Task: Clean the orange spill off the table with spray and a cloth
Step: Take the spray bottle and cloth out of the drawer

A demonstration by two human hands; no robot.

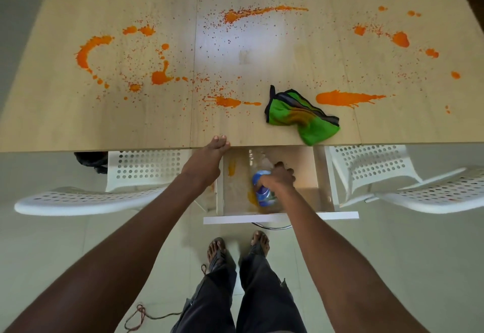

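Below the desk's near edge, right hand (279,178): reaches down into an open drawer, fingers curled round the top of a clear spray bottle (262,188) with a blue label.
Spray bottle: lies inside the drawer, its far end toward the desk, its near end close to the drawer front.
Drawer (320,175): pulled out toward the person from under the middle of the desk; white front panel; orange smears on its floor, left of and beneath the bottle.
Left hand (213,153): rests on the desk's near edge, just left of the drawer, fingers fairly straight with the tips lying on the top surface, holding nothing.
Cloth (301,115): green with dark stripes and an orange stain, crumpled on the desk near the near edge, far and right of the drawer, one corner hanging slightly over the edge.
Orange spill (343,98): a long splash just right of the cloth; another just left of it; more blots and fine specks across the left, far-middle and right parts of the top.
Desk (65,128): pale wood, in three panels.
Chairs (86,197): white and perforated, on the near side left and right of the person; two more at the far side.
Floor: pale tiles; the person's feet in sandals; a tangled cord near left.
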